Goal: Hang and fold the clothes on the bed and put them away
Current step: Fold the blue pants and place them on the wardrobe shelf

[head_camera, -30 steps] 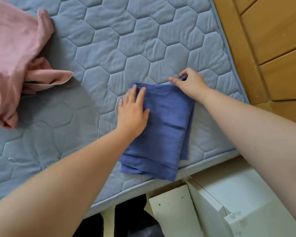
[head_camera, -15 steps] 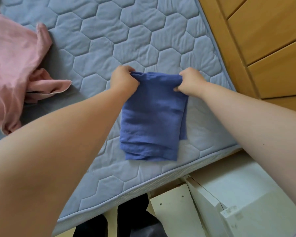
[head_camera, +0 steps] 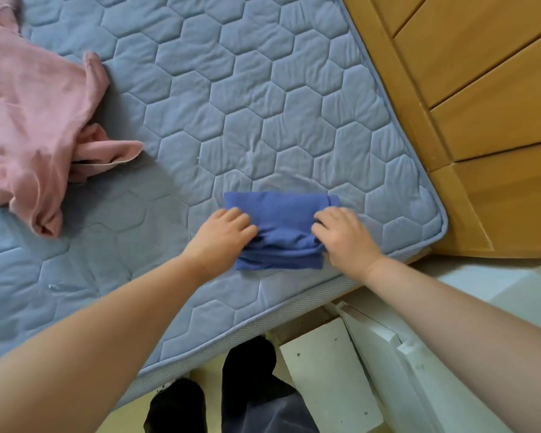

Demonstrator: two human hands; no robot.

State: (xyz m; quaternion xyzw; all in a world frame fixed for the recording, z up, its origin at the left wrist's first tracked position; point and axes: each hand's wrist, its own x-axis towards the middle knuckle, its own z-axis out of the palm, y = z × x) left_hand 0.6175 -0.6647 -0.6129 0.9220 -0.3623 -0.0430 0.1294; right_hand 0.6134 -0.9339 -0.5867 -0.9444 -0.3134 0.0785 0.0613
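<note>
A blue garment [head_camera: 278, 220], folded into a small rectangle, lies near the mattress's front right corner. My left hand [head_camera: 224, 232] grips its left edge with curled fingers. My right hand [head_camera: 341, 234] grips its right edge the same way. The cloth bunches into wrinkles between the two hands. A crumpled pink garment [head_camera: 35, 126] lies unfolded at the left of the blue-grey quilted mattress [head_camera: 231, 104].
A wooden headboard or cabinet with slats [head_camera: 481, 89] runs along the mattress's right side. Below the bed's front edge stand white panels [head_camera: 331, 370] and my dark-trousered legs [head_camera: 256, 392] on a pale floor.
The blue garment has been folded in half toward me, from a long rectangle to a short one. Both hands moved from its far edge down to its near sides.
</note>
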